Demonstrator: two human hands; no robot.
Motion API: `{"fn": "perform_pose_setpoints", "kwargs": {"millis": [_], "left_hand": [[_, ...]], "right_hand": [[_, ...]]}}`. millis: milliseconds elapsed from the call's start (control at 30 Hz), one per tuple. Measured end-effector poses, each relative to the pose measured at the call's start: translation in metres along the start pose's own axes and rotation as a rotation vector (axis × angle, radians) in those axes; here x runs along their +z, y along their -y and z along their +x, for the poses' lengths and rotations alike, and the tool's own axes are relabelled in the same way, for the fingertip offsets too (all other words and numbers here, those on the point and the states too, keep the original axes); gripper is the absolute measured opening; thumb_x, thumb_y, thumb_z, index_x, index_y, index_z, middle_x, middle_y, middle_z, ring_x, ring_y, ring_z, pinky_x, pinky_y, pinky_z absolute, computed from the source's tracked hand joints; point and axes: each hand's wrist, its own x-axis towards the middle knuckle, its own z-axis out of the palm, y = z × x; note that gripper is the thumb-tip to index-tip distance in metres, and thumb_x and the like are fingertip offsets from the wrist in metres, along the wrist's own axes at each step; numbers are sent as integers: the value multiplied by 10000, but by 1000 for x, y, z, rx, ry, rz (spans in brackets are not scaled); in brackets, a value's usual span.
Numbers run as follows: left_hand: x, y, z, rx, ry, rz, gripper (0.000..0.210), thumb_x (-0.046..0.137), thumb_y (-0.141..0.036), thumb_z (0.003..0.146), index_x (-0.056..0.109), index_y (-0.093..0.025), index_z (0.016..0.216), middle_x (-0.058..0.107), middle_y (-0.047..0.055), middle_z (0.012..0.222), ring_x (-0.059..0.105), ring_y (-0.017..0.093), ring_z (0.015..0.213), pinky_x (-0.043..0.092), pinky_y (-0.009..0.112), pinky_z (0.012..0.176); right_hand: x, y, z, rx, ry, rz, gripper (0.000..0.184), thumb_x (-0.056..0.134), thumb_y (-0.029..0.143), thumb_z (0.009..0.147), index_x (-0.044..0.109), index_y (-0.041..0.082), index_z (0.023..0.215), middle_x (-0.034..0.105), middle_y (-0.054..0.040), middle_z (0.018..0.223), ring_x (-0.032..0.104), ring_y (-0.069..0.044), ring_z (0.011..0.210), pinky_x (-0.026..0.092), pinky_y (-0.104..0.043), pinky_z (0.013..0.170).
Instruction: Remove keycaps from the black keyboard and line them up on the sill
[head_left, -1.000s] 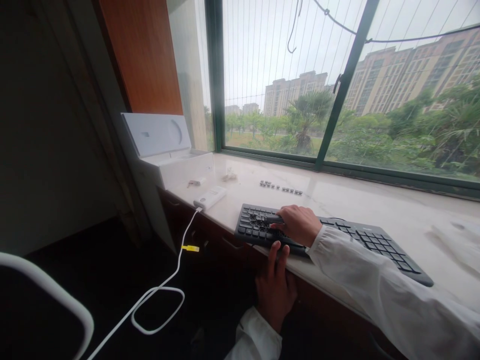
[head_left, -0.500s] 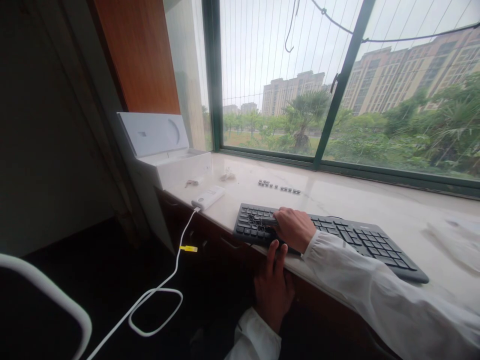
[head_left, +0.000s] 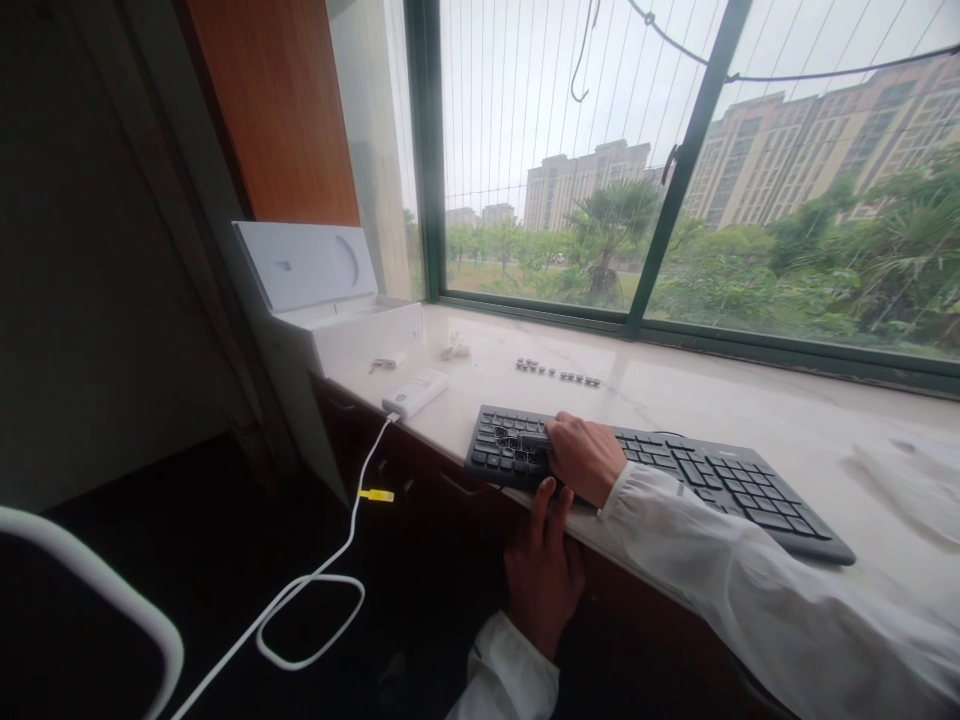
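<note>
A black keyboard (head_left: pixel 679 470) lies on the white counter along its front edge. In its left part several keycaps are off, baring dark key sockets (head_left: pixel 507 440). My right hand (head_left: pixel 586 455) is closed around a slim dark tool (head_left: pixel 531 439), whose tip points left over these sockets; its exact kind is unclear. Below the keyboard's front edge is my left hand (head_left: pixel 546 575), with fingers stretched up and fingertips at the counter edge by the keyboard. Behind the keyboard, loose black keycaps (head_left: pixel 559 373) lie in short rows.
At the left stands an open white box (head_left: pixel 367 330). A white power bank (head_left: pixel 416 393) sits near the edge, with a white cable (head_left: pixel 360 480) hanging from it. Small white items (head_left: pixel 455 349) lie behind it. Clear plastic (head_left: pixel 907 480) is at the right, below the window.
My right hand has shifted very slightly left with the dark tool still over the bared sockets. My left hand stays at the counter edge, moved only a little.
</note>
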Motion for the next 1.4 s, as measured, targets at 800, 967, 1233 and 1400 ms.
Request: {"fn": "perform_pose_setpoints", "kwargs": {"millis": [800,967,1233,1400], "left_hand": [[1,1,0,-3,-5,-11,741,535,-45,779,357,-319,1445,393,11,1506,546,214,1224,537,322,951],[-2,0,-1,1,0,-11,760,534,-52,784,320,-326,1460,351,-8,1531,520,205,1255,528,324,965],[-2,-1,-2,0,18,-35,823,516,-34,765,254,-330,1486,318,-11,1547,493,202,1284,520,315,971],[-1,0,-2,2,9,-50,823,519,-39,768,246,-327,1489,306,-4,1552,498,208,1279,510,322,986]], "right_hand": [[2,-5,3,3,123,268,194,534,291,846,718,242,880,716,-59,895,657,-204,843,370,-253,619],[-1,-14,11,-27,-123,392,249,498,326,879,705,198,825,701,-59,887,621,-179,802,382,-253,681],[-16,-44,19,-62,-186,831,566,329,624,913,636,171,767,618,-27,754,536,-163,714,403,-278,691],[-8,-40,16,-102,-159,809,605,256,644,921,592,178,733,536,4,642,456,-136,614,375,-264,613]]}}
